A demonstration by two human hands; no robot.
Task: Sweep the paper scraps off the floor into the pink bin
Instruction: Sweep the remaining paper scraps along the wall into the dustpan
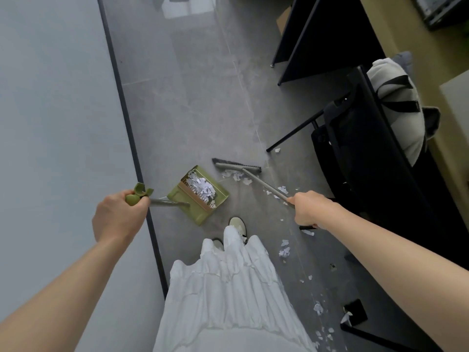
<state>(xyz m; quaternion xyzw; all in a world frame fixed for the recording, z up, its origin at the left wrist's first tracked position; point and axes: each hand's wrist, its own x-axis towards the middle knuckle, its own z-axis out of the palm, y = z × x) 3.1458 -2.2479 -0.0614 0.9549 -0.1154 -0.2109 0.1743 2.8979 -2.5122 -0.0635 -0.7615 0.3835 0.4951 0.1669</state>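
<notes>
Both arms are reaching forward: left hand (118,215) is gripping the green dustpan (200,194) handle, right hand (311,209) is grasping the broom (253,177); paper scraps (203,188) are lying inside the dustpan.

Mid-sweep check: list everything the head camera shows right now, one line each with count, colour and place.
dustpan: one, olive green, on the floor ahead of the feet, white scraps inside
broom: one, grey, head on the floor right of the dustpan
paper scraps: many, white, strewn along the floor on the right, some by the broom head
chair: one, black, right side
bag: one, pale grey with black straps, behind the chair back
desk: one, dark panels, upper right
wall: pale grey, left
pink bin: not in view
shoes: two, pale, below the dustpan
left hand: grips the dustpan handle
right hand: grips the broom handle
</notes>
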